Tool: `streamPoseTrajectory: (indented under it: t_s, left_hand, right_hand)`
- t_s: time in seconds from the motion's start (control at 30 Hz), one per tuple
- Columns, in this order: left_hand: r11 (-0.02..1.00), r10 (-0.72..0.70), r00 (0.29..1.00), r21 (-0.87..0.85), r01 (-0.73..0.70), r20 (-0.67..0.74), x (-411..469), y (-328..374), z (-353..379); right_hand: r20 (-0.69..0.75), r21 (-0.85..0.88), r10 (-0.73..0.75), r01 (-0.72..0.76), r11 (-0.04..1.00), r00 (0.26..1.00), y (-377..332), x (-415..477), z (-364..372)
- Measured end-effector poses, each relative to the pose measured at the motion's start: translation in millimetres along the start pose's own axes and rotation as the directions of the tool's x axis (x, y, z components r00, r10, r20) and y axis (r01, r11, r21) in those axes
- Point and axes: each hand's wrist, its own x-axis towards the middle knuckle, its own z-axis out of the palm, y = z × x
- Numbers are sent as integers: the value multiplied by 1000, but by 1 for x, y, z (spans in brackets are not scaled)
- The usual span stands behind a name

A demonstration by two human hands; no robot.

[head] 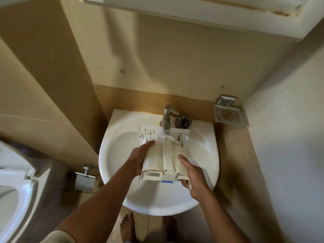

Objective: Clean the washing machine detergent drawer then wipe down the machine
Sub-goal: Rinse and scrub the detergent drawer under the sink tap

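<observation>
no readable text, labels, brands or numbers anywhere

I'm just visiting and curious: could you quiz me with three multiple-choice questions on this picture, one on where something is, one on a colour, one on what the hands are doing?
1. Where is the detergent drawer?
A) On the toilet seat
B) Over the sink, below the tap
C) On the floor

2. What colour is the small tab on the drawer's near edge?
A) Red
B) Green
C) Blue

3. How is the drawer held?
A) By both hands
B) By one hand only
C) By no hand

Answers:
1 B: its far end sits under the tap, above the white sink.
2 C: the tab is blue.
3 A: the left hand holds its left side, the right hand its right.
</observation>
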Motion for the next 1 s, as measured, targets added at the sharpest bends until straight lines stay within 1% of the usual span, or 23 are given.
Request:
streamPoseTrajectory:
  t_s: [0.17,0.27,0.37,0.47,0.57,0.67,0.73,0.83,0.93,1.0]
  left_hand:
    - [996,-15,1000,-92,17,22,-2,-17,-33]
    - [995,30,999,-94,-32,-27,-8,-18,-45]
    - [996,37,999,-77,-39,-32,-13,-9,-45]
    - [998,-7,999,-65,10,36,-19,4,-35]
    - [1000,20,995,-22,-18,99,-22,12,-15]
    - [999,32,992,26,-35,121,-21,13,5]
    - [999,25,992,35,-29,124,-21,10,11]
    - [999,37,996,25,-39,83,-20,5,3]
    - [999,39,998,-2,-39,47,-17,2,-23]
    - [999,46,998,-9,-45,50,-16,1,-40]
  right_hand:
    - [45,-83,-17,21,996,999,10,-1,18]
    - [46,-117,-6,12,993,999,10,-1,29]
    - [48,-121,15,-9,993,999,6,0,33]
    - [31,-73,47,-44,996,998,-6,2,28]
    - [10,-25,74,-73,997,997,-18,9,12]
    - [-21,-12,83,-83,996,996,-23,15,-4]
    - [-40,-9,80,-80,997,996,-21,15,-8]
    - [-51,-17,58,-59,998,997,-18,10,1]
    - [-13,-48,36,-37,998,999,-15,6,21]
    - [7,-68,27,-26,997,1000,-10,4,33]
